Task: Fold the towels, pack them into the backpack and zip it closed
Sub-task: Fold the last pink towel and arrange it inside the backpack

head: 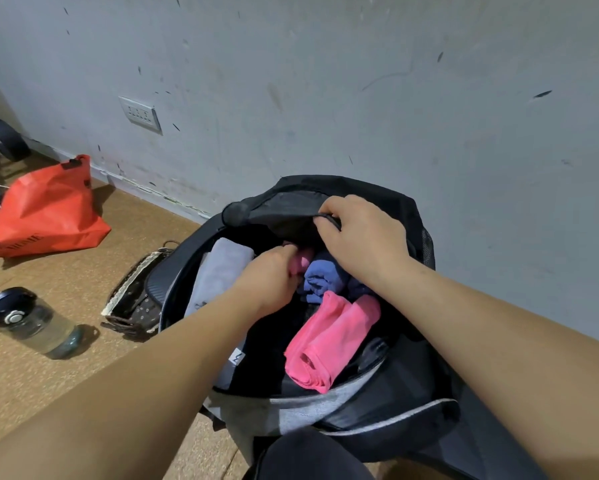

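A black and grey backpack (388,410) stands unzipped against the wall, its main compartment gaping. Inside lie a grey folded towel (218,271), a blue rolled towel (320,277) and a pink rolled towel (329,341). My left hand (266,278) reaches into the compartment and grips a second pink towel (301,259), mostly hidden beneath it. My right hand (363,233) grips the rear edge of the backpack's opening, fingers curled over the black rim.
On the cork floor to the left are an orange bag (45,213), a water bottle (31,322) lying on its side, and a small woven basket (133,299) touching the backpack. A grey wall with an outlet (140,112) stands behind.
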{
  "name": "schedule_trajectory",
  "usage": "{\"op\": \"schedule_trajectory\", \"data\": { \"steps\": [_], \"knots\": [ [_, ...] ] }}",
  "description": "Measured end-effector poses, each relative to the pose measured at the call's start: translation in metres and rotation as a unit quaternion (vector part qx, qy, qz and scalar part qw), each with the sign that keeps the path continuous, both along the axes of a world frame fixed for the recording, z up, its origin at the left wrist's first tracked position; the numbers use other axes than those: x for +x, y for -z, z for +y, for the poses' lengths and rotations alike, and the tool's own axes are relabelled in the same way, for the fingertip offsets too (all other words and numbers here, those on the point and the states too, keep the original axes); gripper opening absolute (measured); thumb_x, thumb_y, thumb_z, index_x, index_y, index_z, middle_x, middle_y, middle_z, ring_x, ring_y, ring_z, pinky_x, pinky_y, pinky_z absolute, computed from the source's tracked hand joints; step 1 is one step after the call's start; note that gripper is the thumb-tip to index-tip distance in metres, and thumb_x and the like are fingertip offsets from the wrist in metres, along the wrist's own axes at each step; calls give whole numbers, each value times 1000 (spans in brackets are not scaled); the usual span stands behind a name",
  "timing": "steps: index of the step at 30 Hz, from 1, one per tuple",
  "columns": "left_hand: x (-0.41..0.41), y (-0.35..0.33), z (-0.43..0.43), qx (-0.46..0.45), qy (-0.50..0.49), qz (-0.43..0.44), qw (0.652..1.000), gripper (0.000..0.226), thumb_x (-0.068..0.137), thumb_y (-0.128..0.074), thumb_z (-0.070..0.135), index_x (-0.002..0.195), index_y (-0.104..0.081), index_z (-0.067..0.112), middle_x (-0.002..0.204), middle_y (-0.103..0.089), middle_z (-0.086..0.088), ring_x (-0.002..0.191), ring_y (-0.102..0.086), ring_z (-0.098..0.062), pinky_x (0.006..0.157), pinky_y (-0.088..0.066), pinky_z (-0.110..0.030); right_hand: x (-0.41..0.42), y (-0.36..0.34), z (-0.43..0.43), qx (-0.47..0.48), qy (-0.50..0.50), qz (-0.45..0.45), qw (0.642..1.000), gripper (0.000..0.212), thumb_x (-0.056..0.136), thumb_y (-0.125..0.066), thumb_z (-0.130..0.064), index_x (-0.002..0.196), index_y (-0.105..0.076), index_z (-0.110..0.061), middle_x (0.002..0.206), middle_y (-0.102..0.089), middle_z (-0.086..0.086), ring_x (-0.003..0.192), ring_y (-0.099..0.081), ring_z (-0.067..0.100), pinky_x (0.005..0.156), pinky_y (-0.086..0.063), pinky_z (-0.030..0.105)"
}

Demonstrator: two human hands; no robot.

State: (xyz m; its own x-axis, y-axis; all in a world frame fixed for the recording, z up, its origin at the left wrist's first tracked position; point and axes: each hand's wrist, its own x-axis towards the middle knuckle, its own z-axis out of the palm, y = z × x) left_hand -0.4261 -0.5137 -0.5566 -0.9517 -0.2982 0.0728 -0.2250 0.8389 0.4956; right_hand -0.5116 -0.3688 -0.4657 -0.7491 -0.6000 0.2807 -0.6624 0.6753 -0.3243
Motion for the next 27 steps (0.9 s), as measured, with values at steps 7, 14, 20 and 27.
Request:
{"op": "schedule_trajectory", "data": {
  "steps": [7, 14, 20, 27],
  "knots": [
    [75, -23, -45, -150, -167, -70, 972, 29, 96, -53, 28, 116, -59, 9, 114, -55, -14, 107, -56, -39, 82, -52, -51, 7, 7, -12, 58, -17, 71, 996, 20, 101, -53, -25, 120, -60, -25, 116, -58, 0, 100, -58, 28, 65, -41, 37],
    [93, -26, -40, -13, -151, -209, 966, 33, 94, -46, 43, 120, -43, 22, 105, -59, -18, 96, -59, -42, 85, -52, -44, 25, 13, -29, 206, -107, 184, 955, 36, 87, -64, -16, 121, -58, -24, 103, -62, -1, 94, -61, 26, 69, -29, 37],
    [81, -22, -37, 106, -175, -169, 964, 46, 89, -57, 25, 134, -51, 32, 118, -50, -12, 91, -64, -37, 77, -57, -36, 18, 18, -35, 159, -106, 196, 962, 27, 88, -77, -47, 84, -71, -21, 79, -66, 2, 68, -65, 28, 60, -29, 33],
    [50, -14, -54, 247, -247, 44, 936, 54, 84, -81, 18, 133, -60, 25, 127, -63, -5, 107, -62, -21, 87, -50, -30, -4, 0, -36, 17, -33, 11, 999, 28, 103, -47, -52, 112, -68, -34, 106, -63, -7, 106, -62, 24, 79, -48, 39]
  ]
}}
